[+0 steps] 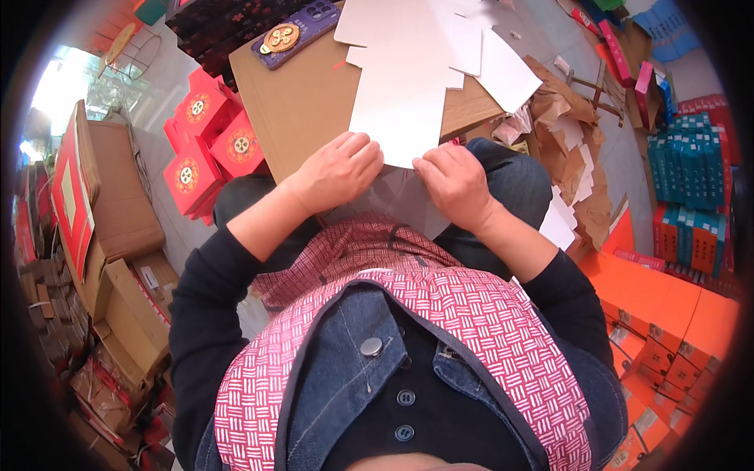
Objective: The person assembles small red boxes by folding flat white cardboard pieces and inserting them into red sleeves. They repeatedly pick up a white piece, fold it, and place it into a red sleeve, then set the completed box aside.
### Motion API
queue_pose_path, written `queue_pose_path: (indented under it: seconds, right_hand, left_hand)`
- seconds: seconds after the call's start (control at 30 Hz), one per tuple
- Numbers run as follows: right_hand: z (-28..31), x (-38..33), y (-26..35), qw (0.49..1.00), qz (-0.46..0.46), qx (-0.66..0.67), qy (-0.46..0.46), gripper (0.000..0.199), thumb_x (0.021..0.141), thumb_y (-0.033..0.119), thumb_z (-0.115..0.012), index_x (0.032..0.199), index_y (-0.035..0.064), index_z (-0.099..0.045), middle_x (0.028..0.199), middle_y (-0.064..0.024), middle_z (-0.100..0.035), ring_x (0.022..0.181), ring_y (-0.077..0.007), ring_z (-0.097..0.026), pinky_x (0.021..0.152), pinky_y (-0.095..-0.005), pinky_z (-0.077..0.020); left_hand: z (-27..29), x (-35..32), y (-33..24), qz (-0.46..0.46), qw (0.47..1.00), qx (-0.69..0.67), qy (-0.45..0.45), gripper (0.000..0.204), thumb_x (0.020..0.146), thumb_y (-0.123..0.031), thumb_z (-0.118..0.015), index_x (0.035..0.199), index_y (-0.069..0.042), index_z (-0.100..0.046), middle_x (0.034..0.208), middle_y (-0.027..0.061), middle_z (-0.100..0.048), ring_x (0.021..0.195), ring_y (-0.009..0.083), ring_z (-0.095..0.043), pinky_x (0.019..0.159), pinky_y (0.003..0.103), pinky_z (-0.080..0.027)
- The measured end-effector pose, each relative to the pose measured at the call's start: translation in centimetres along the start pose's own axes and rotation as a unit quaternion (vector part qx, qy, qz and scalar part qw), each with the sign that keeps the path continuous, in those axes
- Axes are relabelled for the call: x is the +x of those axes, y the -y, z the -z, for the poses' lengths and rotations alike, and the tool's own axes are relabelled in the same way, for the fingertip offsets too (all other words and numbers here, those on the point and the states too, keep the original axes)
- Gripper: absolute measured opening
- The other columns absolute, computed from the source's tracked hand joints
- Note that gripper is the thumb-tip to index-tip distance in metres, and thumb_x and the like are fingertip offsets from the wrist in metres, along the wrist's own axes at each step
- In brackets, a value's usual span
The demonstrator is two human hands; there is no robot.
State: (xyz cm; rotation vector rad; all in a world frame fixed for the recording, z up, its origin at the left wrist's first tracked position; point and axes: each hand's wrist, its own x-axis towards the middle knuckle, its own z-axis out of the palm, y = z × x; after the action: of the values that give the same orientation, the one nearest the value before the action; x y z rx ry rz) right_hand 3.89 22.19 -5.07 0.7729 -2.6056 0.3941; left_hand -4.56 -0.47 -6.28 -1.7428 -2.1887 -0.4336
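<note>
- I see a long white card (400, 102) with notched sides. It lies on a brown cardboard top (290, 102), and its near end sticks out over the person's lap.
- The left hand (338, 169) has its fingers curled shut on the near left corner of the white card.
- The right hand (459, 184) pinches the near right corner of the white card, with its fingertips together.
- More white sheets (510, 74) lie just to the right of the white card, at its far end.
- A purple phone (318, 23) lies left of the white card's far end. A round gold piece (280, 38) sits on its back.
- Past the phone, farther left of the white card, dark boxes with little flowers (208, 31) are piled up.
- Bright red boxes (200, 145) with round gold pictures are left of the white card, on the floor.
- Torn, crumpled brown paper (569, 157) lies to the right of the white card.
- Far right of the white card I see teal boxes (683, 161) in a stack, and shiny orange boxes (652, 290) nearer the person.
- Well off to the left of the white card stand plain cardboard boxes (126, 188).
- Below the white card is the person's red and white apron (259, 392), over dark sleeves (212, 298) and jeans (514, 177).
</note>
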Motion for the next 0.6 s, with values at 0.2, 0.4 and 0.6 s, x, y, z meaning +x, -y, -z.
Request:
queue_pose_path:
  seconds: [0.2, 0.4, 0.6]
  right_hand:
    - [1.1, 2.0, -2.2, 0.974, -0.083, 0.199, 0.071, 0.010, 0.073, 0.004, -0.071, 0.082, 0.0011, -0.068, 0.076, -0.0117, -0.060, 0.074, -0.0291, -0.061, 0.065, -0.0347, -0.0501]
    - [1.3, 4.5, -5.8, 0.782, -0.340, 0.416, 0.316, 0.015, 0.075, 0.005, -0.072, 0.090, 0.0005, -0.072, 0.068, -0.0076, -0.067, 0.058, -0.0123, -0.062, 0.055, -0.0320, -0.0493]
    - [2.2, 5.4, -4.0, 0.870, -0.250, 0.271, 0.327, 0.010, 0.076, 0.009, -0.068, 0.084, 0.0040, -0.072, 0.075, -0.0137, -0.069, 0.073, -0.0274, -0.067, 0.067, -0.0383, -0.0517]
  left_hand:
    - [0.4, 1.8, 1.6, 0.076, 0.984, -0.138, 0.078, 0.010, 0.076, -0.010, -0.058, 0.077, -0.001, -0.055, 0.088, 0.0115, -0.058, 0.090, 0.0278, -0.057, 0.078, 0.037, -0.048]
    - [1.3, 4.1, 3.5, 0.179, 0.921, -0.299, 0.171, 0.007, 0.074, -0.001, -0.065, 0.077, 0.001, -0.059, 0.079, 0.0170, -0.060, 0.081, 0.0355, -0.059, 0.072, 0.041, -0.048]
    - [1.1, 5.1, 4.3, 0.176, 0.906, -0.313, 0.225, 0.007, 0.073, 0.000, -0.065, 0.077, 0.002, -0.060, 0.079, 0.0184, -0.061, 0.079, 0.0365, -0.060, 0.072, 0.042, -0.048]
